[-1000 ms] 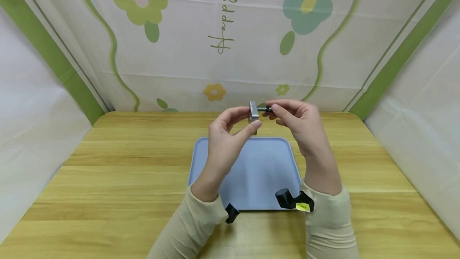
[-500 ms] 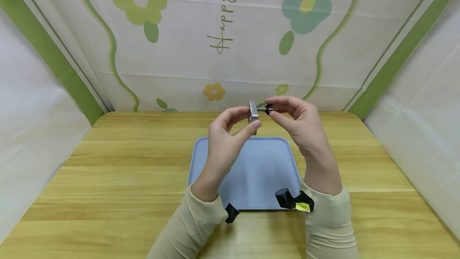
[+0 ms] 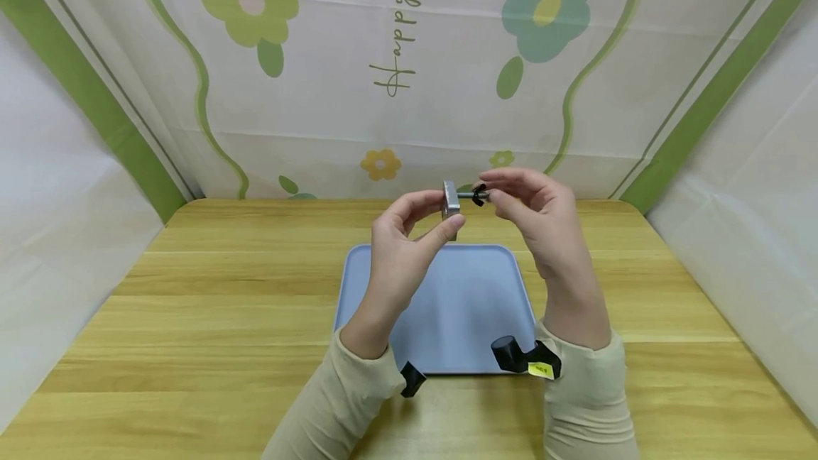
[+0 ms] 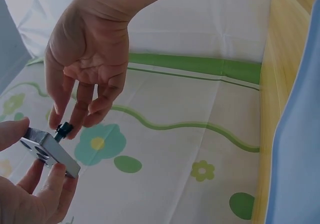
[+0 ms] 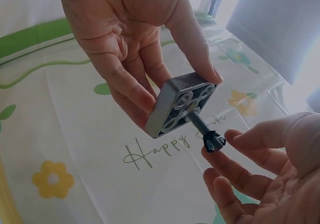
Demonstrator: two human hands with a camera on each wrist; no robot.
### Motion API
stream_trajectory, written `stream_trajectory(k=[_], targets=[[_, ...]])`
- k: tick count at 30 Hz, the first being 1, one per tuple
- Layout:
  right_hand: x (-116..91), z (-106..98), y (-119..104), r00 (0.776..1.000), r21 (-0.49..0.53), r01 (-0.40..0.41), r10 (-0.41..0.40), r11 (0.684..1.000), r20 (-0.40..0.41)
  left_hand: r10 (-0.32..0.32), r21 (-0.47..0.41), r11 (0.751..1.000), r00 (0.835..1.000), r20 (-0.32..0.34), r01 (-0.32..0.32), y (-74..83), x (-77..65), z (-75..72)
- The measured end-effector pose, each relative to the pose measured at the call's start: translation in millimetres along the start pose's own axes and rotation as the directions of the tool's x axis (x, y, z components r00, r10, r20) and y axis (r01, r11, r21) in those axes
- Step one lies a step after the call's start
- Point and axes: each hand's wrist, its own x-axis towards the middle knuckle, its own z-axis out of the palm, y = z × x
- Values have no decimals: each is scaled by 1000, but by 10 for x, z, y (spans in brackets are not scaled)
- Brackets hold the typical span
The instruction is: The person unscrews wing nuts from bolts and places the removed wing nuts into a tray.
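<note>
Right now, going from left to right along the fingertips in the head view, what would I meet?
Left hand, flat silver metal block, grey threaded metal rod, black winged piece on that rod, right hand.

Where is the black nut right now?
In the head view, the black nut sits on the threaded rod, to the right of the metal block, beside the right hand.

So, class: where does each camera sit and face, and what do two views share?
Head: on the head, looking forward and down over the tray; left hand, right hand and sleeves show.
Left wrist: on that wrist, facing the metal block; both hands show.
Right wrist: on that wrist, facing the black nut; both hands show.
Shared: both wrist views show block, nut and flowered cloth.
</note>
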Motion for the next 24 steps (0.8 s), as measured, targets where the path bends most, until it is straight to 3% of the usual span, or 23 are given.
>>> stream_trajectory(k=[6, 14, 24], targets=[[-10, -21, -36, 997, 50, -25, 29, 998, -78, -2, 10, 1000, 1000, -4, 2, -5, -1, -2], [-10, -2, -34, 998, 26, -63, 63, 998, 3, -4, 4, 1000, 1000, -2, 4, -3, 0, -8], [14, -14, 7, 995, 9, -91, 91, 996, 41, 1, 7, 1000, 1000, 5, -1, -3, 2, -19]])
